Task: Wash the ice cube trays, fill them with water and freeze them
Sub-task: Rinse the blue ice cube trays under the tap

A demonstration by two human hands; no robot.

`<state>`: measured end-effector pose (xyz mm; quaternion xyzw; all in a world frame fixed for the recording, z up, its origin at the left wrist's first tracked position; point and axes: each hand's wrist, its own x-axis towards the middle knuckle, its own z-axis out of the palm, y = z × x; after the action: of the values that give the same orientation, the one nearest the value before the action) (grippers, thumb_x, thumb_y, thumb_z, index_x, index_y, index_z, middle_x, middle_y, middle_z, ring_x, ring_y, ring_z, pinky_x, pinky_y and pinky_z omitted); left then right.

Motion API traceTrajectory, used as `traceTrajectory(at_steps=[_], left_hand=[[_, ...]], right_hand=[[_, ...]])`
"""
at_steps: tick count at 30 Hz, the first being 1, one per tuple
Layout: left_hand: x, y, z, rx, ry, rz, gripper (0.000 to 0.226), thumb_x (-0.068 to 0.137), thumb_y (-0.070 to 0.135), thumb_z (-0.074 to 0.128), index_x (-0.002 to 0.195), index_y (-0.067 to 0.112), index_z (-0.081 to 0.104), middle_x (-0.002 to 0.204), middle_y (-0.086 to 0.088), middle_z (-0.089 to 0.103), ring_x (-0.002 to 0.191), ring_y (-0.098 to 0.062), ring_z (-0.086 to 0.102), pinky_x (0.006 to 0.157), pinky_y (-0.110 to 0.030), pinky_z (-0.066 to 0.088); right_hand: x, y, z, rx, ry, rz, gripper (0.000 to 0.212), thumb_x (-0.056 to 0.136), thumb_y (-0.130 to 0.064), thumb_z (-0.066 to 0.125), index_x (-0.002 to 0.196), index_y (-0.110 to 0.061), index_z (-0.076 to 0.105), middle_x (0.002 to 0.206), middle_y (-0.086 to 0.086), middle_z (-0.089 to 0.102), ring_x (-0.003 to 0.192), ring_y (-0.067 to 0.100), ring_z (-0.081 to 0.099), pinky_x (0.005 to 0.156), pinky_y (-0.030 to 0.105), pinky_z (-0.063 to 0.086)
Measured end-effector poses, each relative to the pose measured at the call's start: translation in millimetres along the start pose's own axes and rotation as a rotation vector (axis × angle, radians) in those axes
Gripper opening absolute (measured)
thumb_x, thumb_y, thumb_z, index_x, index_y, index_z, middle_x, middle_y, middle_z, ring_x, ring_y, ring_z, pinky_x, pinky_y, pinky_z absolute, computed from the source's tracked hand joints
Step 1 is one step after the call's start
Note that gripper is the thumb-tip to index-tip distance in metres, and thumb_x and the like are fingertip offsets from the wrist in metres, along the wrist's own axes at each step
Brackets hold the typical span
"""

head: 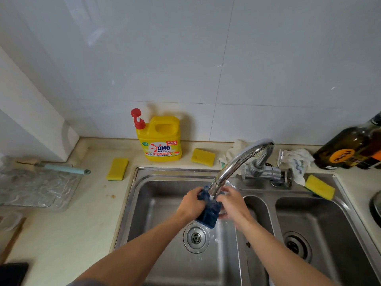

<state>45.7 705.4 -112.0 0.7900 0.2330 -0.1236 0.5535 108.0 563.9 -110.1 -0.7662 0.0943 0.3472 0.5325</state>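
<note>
Left of the faucet spout, our left hand curls its fingers round one long edge of the dark blue ice cube tray. The tray sits directly under the spout. Its long axis runs from the spout back toward us, with the near end dipping. We judge it light, slightly flexible and slick when wet, so it is best held by both long edges. Right of the spout, our right hand grips the opposite edge.
</note>
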Motion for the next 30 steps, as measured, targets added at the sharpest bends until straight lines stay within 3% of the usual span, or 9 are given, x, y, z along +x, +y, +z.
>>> traceTrajectory(at_steps=[4, 8, 12, 15, 19, 21, 24, 26, 30], left_hand=[[-1.2, 4.3, -6.5, -0.021, -0.124, 0.082, 0.030, 0.087, 0.008, 0.063, 0.115, 0.019, 0.068, 0.106, -0.005, 0.073, 0.101, -0.022, 0.068, 0.094, -0.036, 0.054], [-1.7, 2.4, -10.6, -0.348, -0.175, -0.086, 0.049, 0.091, -0.002, 0.053, 0.135, 0.020, 0.057, 0.122, -0.011, 0.066, 0.110, -0.027, 0.065, 0.097, -0.039, 0.053], [-2.1, -6.5, -5.5, -0.465, -0.146, -0.263, 0.042, 0.090, -0.006, 0.044, 0.125, 0.009, 0.059, 0.112, -0.021, 0.068, 0.095, -0.035, 0.068, 0.085, -0.050, 0.060], [-5.2, -8.5, 1.9, -0.582, -0.099, -0.356, 0.025, 0.092, 0.000, 0.048, 0.108, 0.003, 0.067, 0.095, -0.020, 0.071, 0.076, -0.028, 0.067, 0.065, -0.037, 0.058], [0.5, -9.5, 6.4, -0.445, 0.021, -0.260, 0.017, 0.092, -0.002, 0.047, 0.088, 0.005, 0.062, 0.080, -0.018, 0.062, 0.062, -0.023, 0.056, 0.055, -0.030, 0.048], [3.1, -7.2, 5.0, -0.376, 0.105, -0.225, 0.014, 0.091, 0.001, 0.052, 0.085, 0.010, 0.060, 0.078, -0.015, 0.060, 0.065, -0.024, 0.056, 0.053, -0.028, 0.046], [5.6, -5.6, -0.1, -0.323, 0.184, -0.169, 0.011, 0.086, 0.009, 0.057, 0.076, 0.014, 0.057, 0.073, -0.011, 0.058, 0.071, -0.025, 0.052, 0.062, -0.034, 0.040], [6.9, -7.2, -3.7, -0.260, 0.176, -0.121, 0.011, 0.085, 0.007, 0.055, 0.076, 0.010, 0.061, 0.075, -0.014, 0.063, 0.073, -0.025, 0.055, 0.068, -0.035, 0.044], [2.8, -1.5, -5.1, -0.211, 0.126, -0.021, 0.010, 0.085, 0.009, 0.060, 0.089, 0.005, 0.068, 0.079, -0.010, 0.066, 0.077, -0.021, 0.058, 0.074, -0.034, 0.048]], right_hand=[[-1.7, -3.9, -1.0, -0.089, -0.040, 0.019, 0.016, 0.094, -0.002, 0.055, 0.099, -0.007, 0.070, 0.089, 0.017, 0.075, 0.075, 0.031, 0.075, 0.055, 0.036, 0.060], [-0.4, -6.1, -4.1, 0.024, 0.030, 0.023, 0.020, 0.095, 0.004, 0.051, 0.100, -0.004, 0.069, 0.093, 0.019, 0.074, 0.080, 0.032, 0.074, 0.057, 0.038, 0.062], [-3.7, -4.4, -7.2, 0.049, 0.102, -0.021, 0.020, 0.096, 0.005, 0.048, 0.101, -0.007, 0.063, 0.097, 0.016, 0.072, 0.083, 0.029, 0.075, 0.059, 0.035, 0.062], [-9.2, -3.3, -2.6, -0.025, 0.109, -0.117, 0.019, 0.094, 0.002, 0.052, 0.096, -0.015, 0.059, 0.098, 0.010, 0.069, 0.080, 0.023, 0.074, 0.059, 0.033, 0.063], [-15.9, -3.9, 1.2, -0.128, 0.129, -0.201, 0.032, 0.093, 0.000, 0.053, 0.095, -0.032, 0.054, 0.099, -0.002, 0.063, 0.080, 0.021, 0.071, 0.050, 0.025, 0.058], [-15.1, -3.8, -2.3, -0.138, 0.114, -0.162, 0.028, 0.092, 0.000, 0.054, 0.103, -0.026, 0.058, 0.101, 0.001, 0.065, 0.080, 0.023, 0.072, 0.052, 0.028, 0.060], [-13.5, -5.3, -10.1, 0.034, 0.052, -0.021, 0.023, 0.091, -0.006, 0.061, 0.113, -0.013, 0.060, 0.108, 0.013, 0.067, 0.091, 0.030, 0.071, 0.059, 0.039, 0.063], [-12.6, -6.4, -12.7, 0.092, 0.030, 0.028, 0.022, 0.091, -0.010, 0.063, 0.113, -0.014, 0.061, 0.109, 0.015, 0.066, 0.097, 0.033, 0.069, 0.057, 0.039, 0.062], [-8.9, -2.3, -9.1, 0.025, 0.048, 0.084, 0.009, 0.093, -0.010, 0.061, 0.100, -0.010, 0.066, 0.101, 0.015, 0.067, 0.084, 0.032, 0.068, 0.053, 0.039, 0.061]])
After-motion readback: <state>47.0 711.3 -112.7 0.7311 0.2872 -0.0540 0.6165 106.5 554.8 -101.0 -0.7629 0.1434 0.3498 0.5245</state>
